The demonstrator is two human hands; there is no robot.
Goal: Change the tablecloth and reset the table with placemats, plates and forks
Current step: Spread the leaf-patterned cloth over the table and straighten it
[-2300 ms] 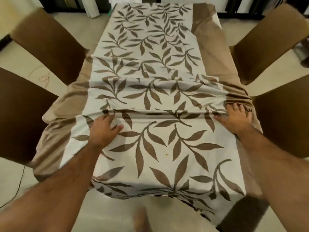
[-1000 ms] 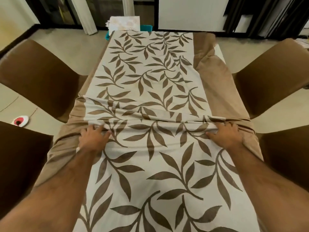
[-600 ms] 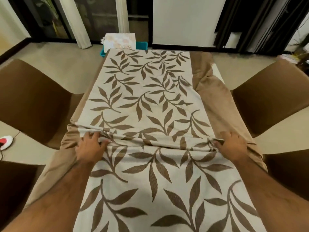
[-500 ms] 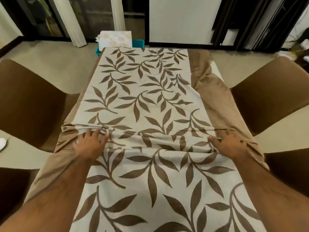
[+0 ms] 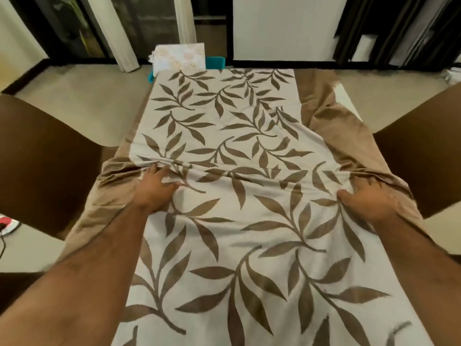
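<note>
Your left hand [image 5: 156, 188] and right hand [image 5: 366, 203] each grip a fold of the tablecloth [image 5: 249, 221], at 9 and 3 o'clock, probably to gather it evenly off the surface

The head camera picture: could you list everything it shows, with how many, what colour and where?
tablecloth: one, cream with brown leaf print and tan borders, spread along the table, bunched in a ridge between the hands
table: one, white corner bare at far right
chairs: four partly seen, brown, two on each side of the table
patterned box: one, white with pale print, past the table's far end
teal container: one, behind the far edge, mostly hidden
red and white object: one, on the floor at left, too cut off to identify
curtains: pale, along the far wall
left hand: gripping bunched cloth at the left
right hand: gripping bunched cloth at the right
</note>
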